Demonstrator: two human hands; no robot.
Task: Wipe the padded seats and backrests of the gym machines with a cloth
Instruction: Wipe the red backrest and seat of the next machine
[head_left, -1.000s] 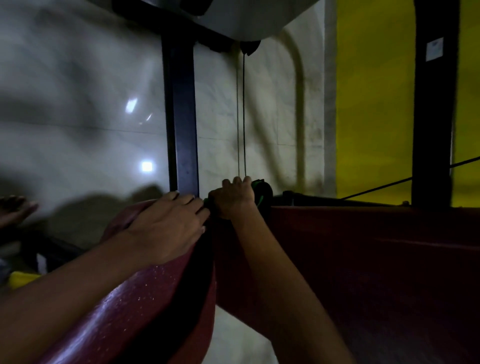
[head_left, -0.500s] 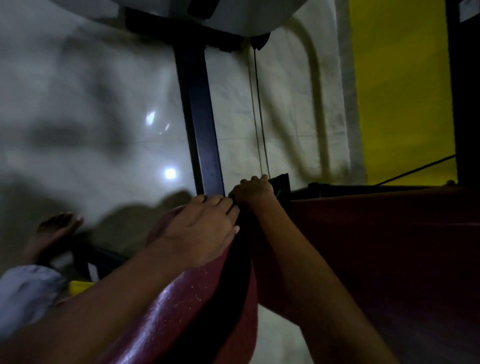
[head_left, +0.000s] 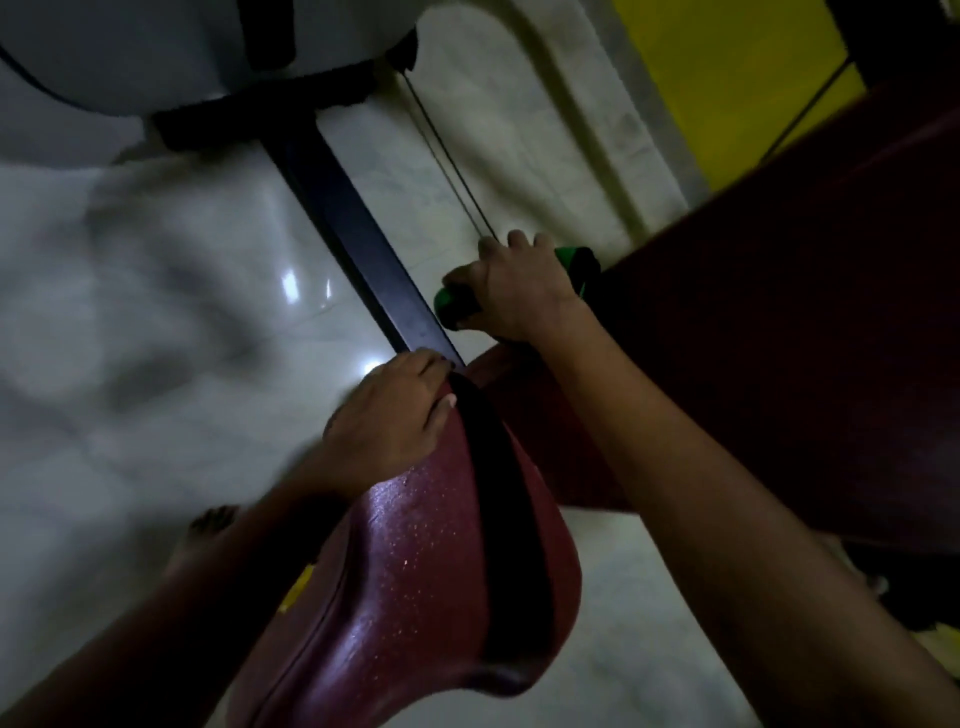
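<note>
View has tilted w/ the head vs a sec ago; hands barely shifted. Red seat pad runs near-centre, wet-speckled. Left hand rests flat on its far end. Right hand grips green cloth at far edge, so wiping prob continues there.

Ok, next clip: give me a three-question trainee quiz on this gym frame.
1. True or false: the left hand lies flat on the red pad.
2. Which hand grips the green-and-black cloth? A) left B) right C) neither
3. Fill in: the black post stands on a pale ____ floor.

Key:
1. True.
2. B, the right hand.
3. Tiled.
</note>
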